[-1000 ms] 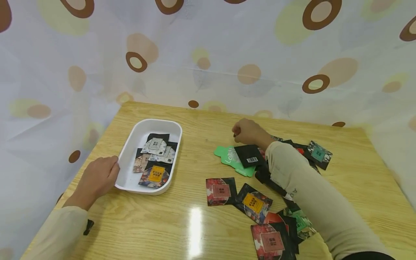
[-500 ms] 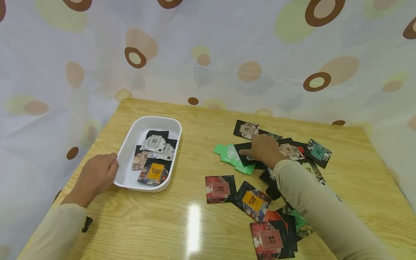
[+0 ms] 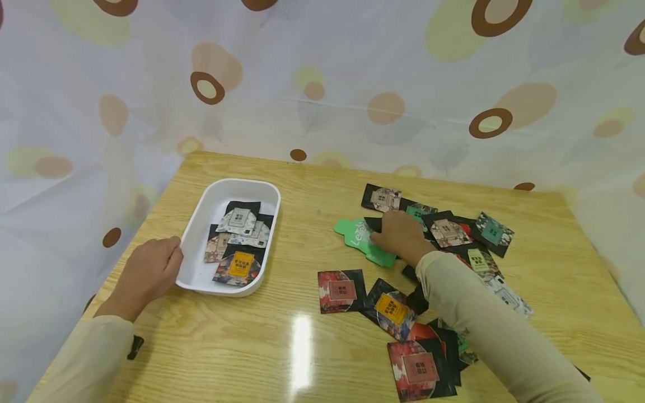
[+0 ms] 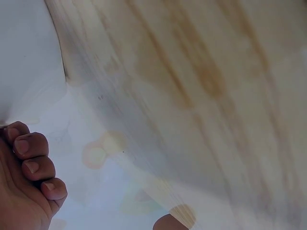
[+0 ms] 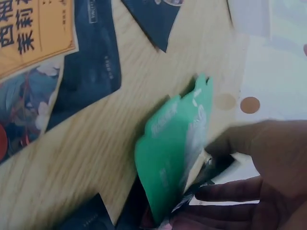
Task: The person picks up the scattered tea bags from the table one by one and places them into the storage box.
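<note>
Head view: we are pinching a black packet point(image 3: 373, 223) with our right hand point(image 3: 402, 236) and gripping the tray point(image 3: 201, 272) with our left hand point(image 3: 153, 268).
On the right half of the desk point(image 3: 227, 347), the packet is overlapping the green card point(image 3: 355, 235), just beside the pile point(image 3: 450, 230); our left fingers are curling at the tray's rim. Blur is hiding the pinch in the right wrist view, so we cannot tell how firmly it is biting or whether it is catching the card too. If it is, we could be dragging both off together. Thin, slick wrapping could be slipping from a shallow hold. Our right sleeve point(image 3: 478, 310) is stretching above other packets, so a low sweep could be scattering them; a hard left push could be skidding the tray.
</note>
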`<state>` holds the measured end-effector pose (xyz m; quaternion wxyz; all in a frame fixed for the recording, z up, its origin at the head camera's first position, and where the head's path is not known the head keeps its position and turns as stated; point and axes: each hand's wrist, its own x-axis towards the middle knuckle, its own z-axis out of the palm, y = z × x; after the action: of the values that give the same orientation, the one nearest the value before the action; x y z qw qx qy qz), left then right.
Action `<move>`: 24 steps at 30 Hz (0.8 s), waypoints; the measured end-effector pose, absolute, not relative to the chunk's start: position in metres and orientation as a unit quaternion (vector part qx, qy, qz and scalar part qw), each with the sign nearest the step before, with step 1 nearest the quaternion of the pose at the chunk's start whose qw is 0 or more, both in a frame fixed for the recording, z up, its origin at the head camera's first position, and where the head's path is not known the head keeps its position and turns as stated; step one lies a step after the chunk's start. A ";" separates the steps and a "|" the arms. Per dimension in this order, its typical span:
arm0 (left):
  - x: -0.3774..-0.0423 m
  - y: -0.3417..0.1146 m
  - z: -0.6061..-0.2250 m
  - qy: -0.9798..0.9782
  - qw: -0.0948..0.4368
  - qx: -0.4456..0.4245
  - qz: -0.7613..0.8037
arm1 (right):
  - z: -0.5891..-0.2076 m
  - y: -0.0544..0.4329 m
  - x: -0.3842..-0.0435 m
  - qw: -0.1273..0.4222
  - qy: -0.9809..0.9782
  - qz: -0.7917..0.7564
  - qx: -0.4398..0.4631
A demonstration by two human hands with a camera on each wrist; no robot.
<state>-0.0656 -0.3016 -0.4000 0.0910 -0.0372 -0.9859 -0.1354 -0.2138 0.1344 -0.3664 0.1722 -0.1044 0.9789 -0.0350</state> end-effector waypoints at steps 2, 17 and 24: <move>-0.066 -0.301 -0.399 -0.986 0.093 -0.037 -0.134 | -0.363 0.137 -0.215 0.173 0.979 -0.036 -0.097; -0.066 -0.301 -0.400 -0.987 0.088 -0.035 -0.128 | -0.331 0.155 -0.219 0.090 0.963 -0.206 -0.147; -0.066 -0.301 -0.401 -0.988 0.087 -0.036 -0.126 | -0.324 0.132 -0.214 0.150 0.913 -0.350 -0.143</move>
<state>-0.0657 -0.3014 -0.4010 0.0865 -0.0355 -0.9876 -0.1261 -0.2143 0.1323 -0.3239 0.1504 -0.1427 0.9134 -0.3503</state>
